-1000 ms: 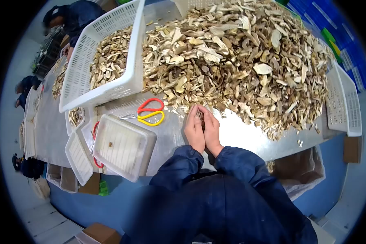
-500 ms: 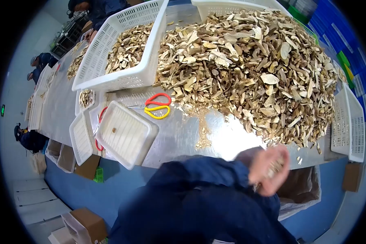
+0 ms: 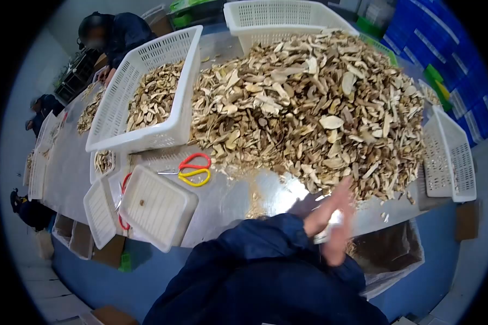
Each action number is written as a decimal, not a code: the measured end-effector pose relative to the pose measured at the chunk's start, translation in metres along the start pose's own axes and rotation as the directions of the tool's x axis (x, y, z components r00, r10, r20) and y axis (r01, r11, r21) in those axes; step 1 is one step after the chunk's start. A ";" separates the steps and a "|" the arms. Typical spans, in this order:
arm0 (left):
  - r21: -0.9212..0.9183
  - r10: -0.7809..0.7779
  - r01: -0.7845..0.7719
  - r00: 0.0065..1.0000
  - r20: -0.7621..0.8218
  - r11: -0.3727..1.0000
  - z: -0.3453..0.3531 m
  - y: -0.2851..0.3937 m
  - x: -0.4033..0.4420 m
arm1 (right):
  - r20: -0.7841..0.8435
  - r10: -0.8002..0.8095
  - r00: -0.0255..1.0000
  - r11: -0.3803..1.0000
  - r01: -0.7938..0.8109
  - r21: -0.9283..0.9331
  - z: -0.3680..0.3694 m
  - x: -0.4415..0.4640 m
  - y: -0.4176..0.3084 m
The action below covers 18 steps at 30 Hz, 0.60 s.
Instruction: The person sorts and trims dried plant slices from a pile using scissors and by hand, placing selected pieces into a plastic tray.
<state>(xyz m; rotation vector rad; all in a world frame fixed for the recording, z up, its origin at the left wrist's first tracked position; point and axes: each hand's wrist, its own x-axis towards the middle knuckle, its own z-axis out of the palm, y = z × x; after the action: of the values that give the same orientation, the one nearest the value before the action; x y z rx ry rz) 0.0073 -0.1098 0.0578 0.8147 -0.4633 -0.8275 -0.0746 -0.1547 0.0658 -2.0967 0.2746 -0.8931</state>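
Note:
My left hand (image 3: 326,210) and my right hand (image 3: 339,238) are close together at the table's front edge, just below the large heap of dried brown and cream slices (image 3: 309,114). Both are blurred by motion; the fingers look stretched out and I can make out nothing held in them. A lined box (image 3: 393,252) with some pieces in it stands below the edge, beside my right hand. A patch of fine crumbs (image 3: 255,200) lies on the metal table left of my hands.
Red-and-yellow scissors (image 3: 194,170) and a white tray (image 3: 157,208) with one small piece lie on the left. A white basket (image 3: 146,97) holds slices. Another basket (image 3: 450,157) stands at right. A person (image 3: 114,38) works at the far left.
My hands were cupped together at the heap's front, then moved right to the table edge, holding pieces half a second ago. Those pieces no longer show, and the fingers have straightened.

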 end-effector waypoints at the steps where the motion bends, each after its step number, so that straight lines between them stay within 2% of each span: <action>1: -0.263 0.566 -0.533 0.822 0.066 0.804 -0.020 -0.018 -0.006 | 0.173 -0.321 0.931 0.938 0.338 -0.075 0.037 0.016 -0.010; 2: -0.074 0.378 -0.374 0.924 0.050 0.925 -0.030 0.017 -0.014 | 0.224 -0.373 0.901 0.927 0.370 0.058 0.053 0.035 -0.018; 3: 0.109 0.181 -0.178 0.983 -0.015 0.978 -0.040 0.060 -0.028 | 0.271 -0.429 0.862 0.901 0.387 0.195 0.065 0.052 -0.023; 4: -0.426 -0.090 0.023 0.986 -0.138 0.904 -0.045 0.076 -0.040 | 0.331 -0.375 0.866 0.925 0.323 0.202 0.080 0.071 -0.019; 5: -0.382 -0.106 0.087 0.994 -0.030 0.920 -0.062 0.082 -0.059 | 0.390 -0.310 0.867 0.948 0.250 0.197 0.095 0.080 -0.011; 6: -0.321 -0.169 0.157 0.986 -0.009 0.934 -0.055 0.111 -0.083 | 0.430 -0.228 0.873 0.965 0.145 0.218 0.108 0.085 0.008; 7: -0.338 -0.204 0.177 0.978 -0.047 0.924 -0.066 0.111 -0.106 | 0.454 -0.168 0.875 0.985 0.129 0.117 0.117 0.088 0.015; 9: -0.134 -0.175 0.147 0.959 -0.222 0.980 -0.094 0.108 -0.137 | 0.477 -0.029 0.878 0.993 0.079 -0.086 0.133 0.082 0.017; 10: -0.161 -0.125 0.078 0.944 -0.307 0.984 -0.107 0.102 -0.148 | 0.480 -0.060 0.875 0.957 0.188 -0.222 0.136 0.079 0.009; 11: -0.189 -0.081 0.006 0.916 -0.394 0.982 -0.118 0.099 -0.156 | 0.499 -0.024 0.866 0.912 0.224 -0.343 0.140 0.073 0.003; 13: -0.418 -0.106 -0.089 0.900 -0.422 0.904 -0.135 0.097 -0.164 | 0.539 0.028 0.842 0.874 0.241 -0.421 0.147 0.066 0.001; 14: -0.528 -0.120 -0.144 0.893 -0.434 0.837 -0.140 0.092 -0.167 | 0.537 0.018 0.843 0.887 0.235 -0.397 0.147 0.062 0.006; 18: -0.592 -0.059 -0.224 0.906 -0.419 0.774 -0.160 0.078 -0.163 | 0.542 -0.008 0.841 0.951 0.173 -0.254 0.142 0.070 0.007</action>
<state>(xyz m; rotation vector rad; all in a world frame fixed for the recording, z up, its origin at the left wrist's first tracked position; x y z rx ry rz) 0.0484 0.1236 0.0112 0.3118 0.1731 -0.6345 0.0738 -0.1065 0.0369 -2.5596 0.0053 -0.2895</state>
